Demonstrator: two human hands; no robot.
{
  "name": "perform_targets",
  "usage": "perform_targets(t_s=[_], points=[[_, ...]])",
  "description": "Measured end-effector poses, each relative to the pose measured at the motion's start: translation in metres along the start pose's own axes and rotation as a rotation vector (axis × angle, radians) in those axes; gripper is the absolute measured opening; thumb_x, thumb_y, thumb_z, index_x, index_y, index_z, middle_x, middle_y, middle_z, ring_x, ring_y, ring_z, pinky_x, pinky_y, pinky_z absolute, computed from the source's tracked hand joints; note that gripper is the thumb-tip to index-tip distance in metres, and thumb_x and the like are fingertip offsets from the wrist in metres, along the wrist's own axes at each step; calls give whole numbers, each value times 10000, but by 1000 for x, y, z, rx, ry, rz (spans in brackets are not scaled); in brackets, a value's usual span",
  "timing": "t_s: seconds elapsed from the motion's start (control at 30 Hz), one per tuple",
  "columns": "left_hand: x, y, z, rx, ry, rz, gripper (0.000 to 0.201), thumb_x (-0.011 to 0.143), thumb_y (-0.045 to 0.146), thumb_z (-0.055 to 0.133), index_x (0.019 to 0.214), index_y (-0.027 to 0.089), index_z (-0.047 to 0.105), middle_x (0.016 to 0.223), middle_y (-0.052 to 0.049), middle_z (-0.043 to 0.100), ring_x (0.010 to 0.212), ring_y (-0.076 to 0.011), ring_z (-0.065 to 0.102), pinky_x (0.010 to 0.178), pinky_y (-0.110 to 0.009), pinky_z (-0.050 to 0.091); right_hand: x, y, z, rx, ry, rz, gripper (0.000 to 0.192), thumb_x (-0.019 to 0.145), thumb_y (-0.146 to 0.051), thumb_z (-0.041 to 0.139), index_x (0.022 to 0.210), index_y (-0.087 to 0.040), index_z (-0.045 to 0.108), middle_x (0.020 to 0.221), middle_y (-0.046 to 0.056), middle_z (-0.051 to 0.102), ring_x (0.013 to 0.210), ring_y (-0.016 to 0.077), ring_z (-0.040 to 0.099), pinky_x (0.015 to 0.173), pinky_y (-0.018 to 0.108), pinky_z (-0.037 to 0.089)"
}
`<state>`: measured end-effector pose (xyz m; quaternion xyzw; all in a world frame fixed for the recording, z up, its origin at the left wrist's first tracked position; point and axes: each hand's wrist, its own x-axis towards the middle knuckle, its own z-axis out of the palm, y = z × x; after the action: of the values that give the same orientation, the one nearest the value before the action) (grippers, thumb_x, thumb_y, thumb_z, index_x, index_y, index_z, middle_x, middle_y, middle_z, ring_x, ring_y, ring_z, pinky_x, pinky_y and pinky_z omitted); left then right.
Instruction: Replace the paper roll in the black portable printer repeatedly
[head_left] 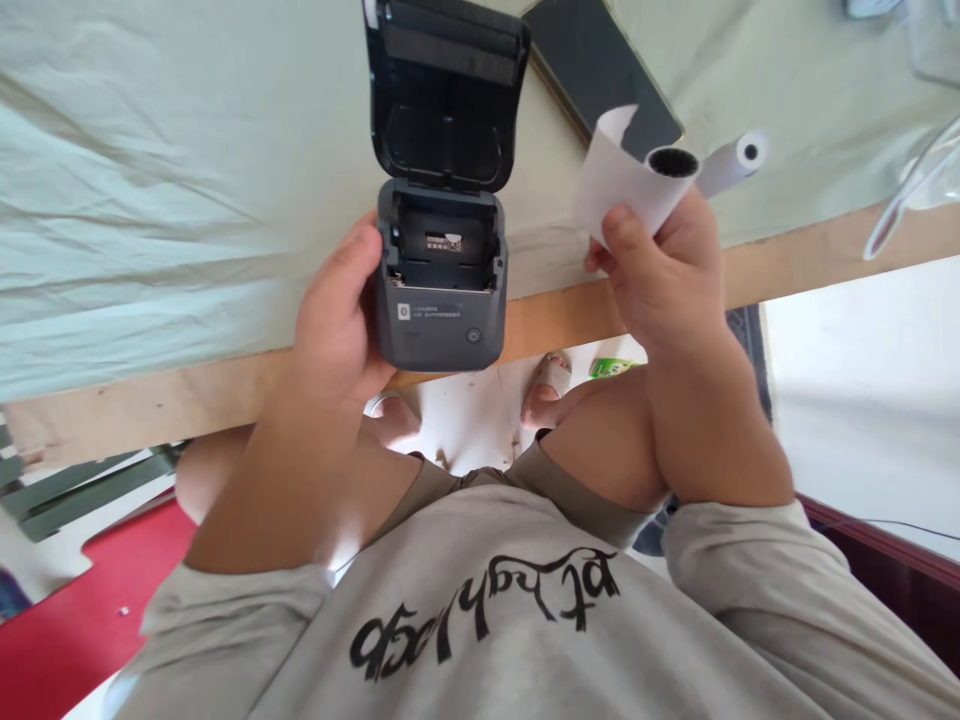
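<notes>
Grey short-sleeved T-shirt (525, 620), black script print across chest; olive shorts (480, 480); bare forearms; pale slide sandals (553, 375) on feet.

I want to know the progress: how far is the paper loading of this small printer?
Done: the printer has its lid open and its paper bay looks empty. In hand: the left hand grips the printer's side, while the right hand holds a paper roll with its end loose. Left: the roll is not yet in the bay, and the lid is not closed.
</notes>
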<state>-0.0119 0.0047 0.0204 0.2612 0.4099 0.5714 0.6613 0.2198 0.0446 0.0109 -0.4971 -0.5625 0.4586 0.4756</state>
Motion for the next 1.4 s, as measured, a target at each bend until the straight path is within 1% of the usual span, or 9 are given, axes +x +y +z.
perform_targets(t_s=[0.2, 0.33, 0.5, 0.77, 1.0, 1.1, 1.2, 1.3, 1.4], points=[[-2, 1, 1, -10, 38, -27, 342, 973, 437, 485, 960, 175, 705, 918, -27, 740, 822, -191, 687, 707, -336, 575, 3, -7, 7, 153, -21, 132, 354, 785, -390, 671, 1109, -341, 537, 1007, -19, 612, 868, 147, 614, 665, 264, 566], [-3, 1, 0, 9, 65, -52, 275, 930, 390, 518, 956, 200, 715, 934, -25, 744, 857, -217, 690, 703, -361, 588, 6, -11, 13, 352, 8, 251, 254, 785, -349, 588, 1032, -290, 576, 940, -4, 563, 786, 137, 576, 576, 248, 541], [-1, 1, -2, 26, 58, -54, 266, 926, 403, 530, 945, 224, 726, 970, -17, 750, 905, -214, 688, 781, -361, 584, 7, -10, 16, 359, -2, 176, 264, 791, -387, 716, 1008, -300, 593, 906, -22, 534, 724, 112, 524, 583, 240, 516], [0, 2, -1, 38, 76, -93, 268, 912, 405, 513, 954, 217, 699, 943, -28, 744, 853, -217, 677, 684, -370, 575, 14, -14, 15, 437, 44, 400, 394, 729, -420, 614, 1098, -300, 548, 1069, 20, 632, 945, 187, 679, 584, 260, 544], [0, 3, 1, 51, 77, -87, 248, 930, 404, 534, 961, 218, 694, 916, -19, 737, 808, -198, 664, 703, -351, 560, 12, -13, 18, 349, 15, 332, 430, 730, -374, 660, 1142, -355, 537, 986, -12, 610, 956, 188, 704, 597, 271, 558], [1, 2, 0, 64, 53, -76, 223, 916, 378, 553, 972, 213, 693, 939, -33, 746, 825, -214, 676, 718, -367, 572, 14, -11, 21, 400, 44, 360, 411, 734, -329, 625, 1129, -350, 514, 1028, -13, 637, 1030, 188, 696, 620, 266, 560], [2, 0, -2, 58, 69, -86, 221, 913, 366, 549, 969, 210, 696, 955, -39, 746, 859, -226, 676, 728, -384, 580, 16, -13, 24, 361, 51, 368, 349, 798, -414, 555, 1133, -330, 502, 1111, 13, 652, 1061, 196, 680, 623, 277, 547], [3, -3, -5, 48, 35, -67, 232, 915, 381, 576, 1000, 211, 710, 1018, -37, 738, 940, -224, 670, 817, -385, 577, 14, -18, 27, 279, 61, 269, 411, 793, -455, 577, 1173, -325, 486, 1162, 23, 624, 1085, 203, 665, 642, 273, 538], [2, -5, -5, 45, 40, -29, 229, 908, 391, 603, 993, 217, 725, 1002, -25, 728, 935, -210, 658, 825, -354, 562, 6, -25, 28, 86, 99, 154, 480, 801, -370, 584, 1262, -360, 450, 1323, 2, 546, 1156, 207, 627, 783, 300, 564]])
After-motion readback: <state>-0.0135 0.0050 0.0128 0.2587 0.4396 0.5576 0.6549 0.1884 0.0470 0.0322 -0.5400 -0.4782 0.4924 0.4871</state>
